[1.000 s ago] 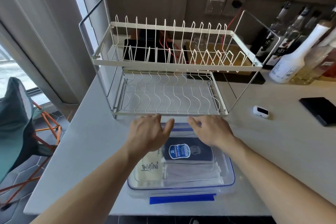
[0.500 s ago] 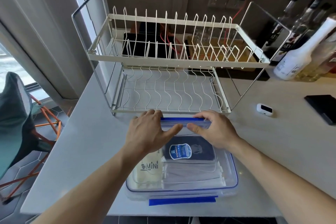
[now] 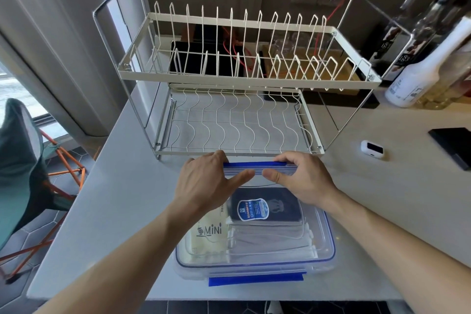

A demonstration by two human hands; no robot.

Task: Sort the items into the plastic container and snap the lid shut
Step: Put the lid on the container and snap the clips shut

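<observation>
- Both hands share one grip on the far flap (image 3: 257,166): the left hand (image 3: 204,186) and right hand (image 3: 303,181) curl fingers over its blue edge, thumbs laid on the lid (image 3: 316,232) below, likely to press the latch down onto the rim.
- Clear, hard-plastic container (image 3: 254,266) sits on the table (image 3: 114,211), just before the rack (image 3: 239,115), lid already seated flat.
- Inside, seen through the lid: a pale soft pouch (image 3: 207,237) marked MINI, a dark rounded case (image 3: 266,208) with a blue label, and grey folded masks (image 3: 270,242), I think.
- Near flap (image 3: 256,278), blue too, sticks out flat, so that side seems unlatched.
- White wire rack stands bare; a small white gadget (image 3: 372,149) lies well to the right.
</observation>
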